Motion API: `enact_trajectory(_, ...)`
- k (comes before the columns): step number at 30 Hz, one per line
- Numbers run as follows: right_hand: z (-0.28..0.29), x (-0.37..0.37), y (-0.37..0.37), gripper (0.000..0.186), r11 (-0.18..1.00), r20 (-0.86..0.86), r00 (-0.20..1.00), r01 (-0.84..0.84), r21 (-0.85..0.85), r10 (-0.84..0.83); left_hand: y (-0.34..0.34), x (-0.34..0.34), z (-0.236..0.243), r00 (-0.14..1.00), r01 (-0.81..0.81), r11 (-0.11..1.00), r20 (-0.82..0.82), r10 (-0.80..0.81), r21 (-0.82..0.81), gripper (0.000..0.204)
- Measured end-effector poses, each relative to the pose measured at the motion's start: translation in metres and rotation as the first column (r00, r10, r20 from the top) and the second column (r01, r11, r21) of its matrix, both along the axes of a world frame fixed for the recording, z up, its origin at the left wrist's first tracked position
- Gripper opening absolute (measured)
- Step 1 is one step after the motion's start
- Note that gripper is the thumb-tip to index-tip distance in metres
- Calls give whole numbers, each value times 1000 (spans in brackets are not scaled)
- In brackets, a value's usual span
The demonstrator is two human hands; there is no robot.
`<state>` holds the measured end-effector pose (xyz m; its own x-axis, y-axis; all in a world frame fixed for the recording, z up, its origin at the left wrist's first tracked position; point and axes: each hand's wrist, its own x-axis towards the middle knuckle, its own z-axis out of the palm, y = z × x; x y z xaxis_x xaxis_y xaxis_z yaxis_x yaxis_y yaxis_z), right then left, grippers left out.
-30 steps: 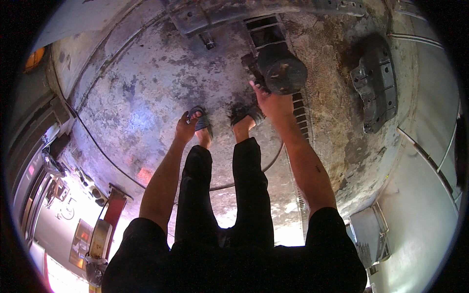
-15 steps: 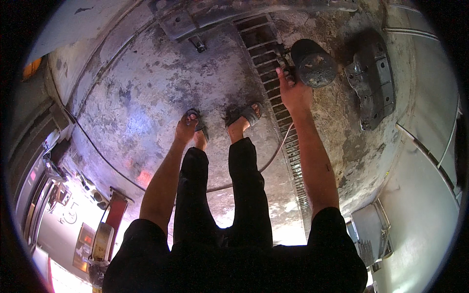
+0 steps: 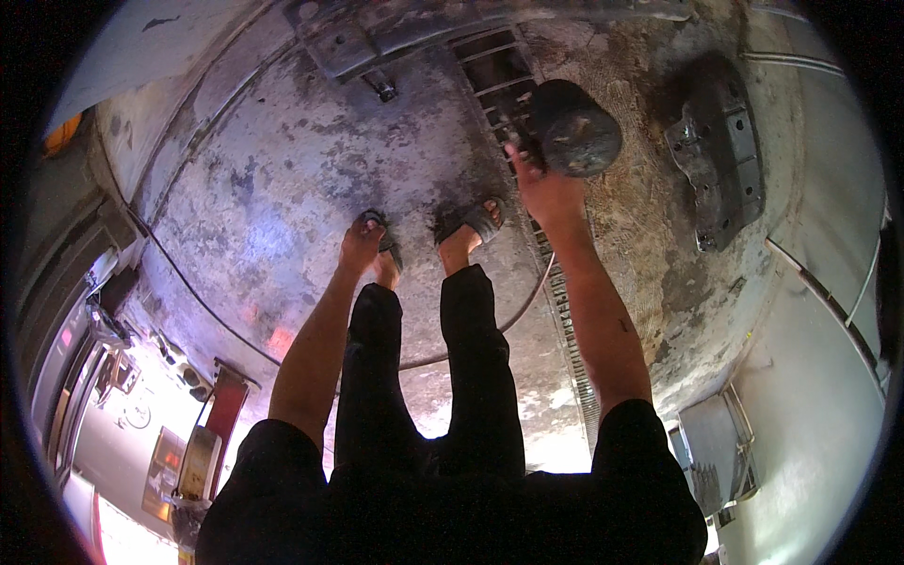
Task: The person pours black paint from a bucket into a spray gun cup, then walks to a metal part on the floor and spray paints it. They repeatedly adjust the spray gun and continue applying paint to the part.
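My right hand (image 3: 554,196) reaches far out over the floor drain, its fingers wrapped round a dark spray gun with a black, round cup (image 3: 579,141). The cup is grimy and rounded at its end. A reddish hose (image 3: 527,308) runs up toward this hand from behind my legs. The gun's front part is dark and smeared by motion. My left hand (image 3: 358,249) hangs over my left sandal with its fingers curled in; whether anything is in them is hidden.
A slotted drain grate (image 3: 497,87) crosses the stained concrete floor. To the right lies a black, bent panel (image 3: 723,155). A long dark metal part (image 3: 377,42) lies at the far side. A thin black cable (image 3: 193,292) crosses the floor at left. A pale wall (image 3: 800,377) with pipes stands at right.
My right hand has moved a little to the left with the spray gun, so its cup now hangs closer over the drain grate. My left hand stays put.
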<state>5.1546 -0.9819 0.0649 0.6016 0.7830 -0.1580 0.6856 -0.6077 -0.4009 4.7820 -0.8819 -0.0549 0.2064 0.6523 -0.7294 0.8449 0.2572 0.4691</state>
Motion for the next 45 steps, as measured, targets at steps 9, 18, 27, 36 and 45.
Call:
enact_trajectory(9,2,-37,5,44,969,-52,968,-248,-13,247,7,1,11,990,120,985,-61,-129,-125,74)
enact_trajectory(18,-11,-18,0,45,981,129,972,-193,-26,195,-6,-14,-21,998,63,994,35,-60,-88,66)
enact_trajectory(27,-1,44,-11,53,997,-13,999,51,-57,-51,-16,-7,-40,997,-6,999,74,9,-49,67)
enact_trajectory(36,-2,95,-31,52,943,-26,979,188,-273,-203,-5,41,-16,995,82,993,69,-76,-89,75)
enact_trajectory(45,16,101,-29,43,941,-107,960,226,-251,-259,8,119,30,992,126,991,37,-124,-39,71)
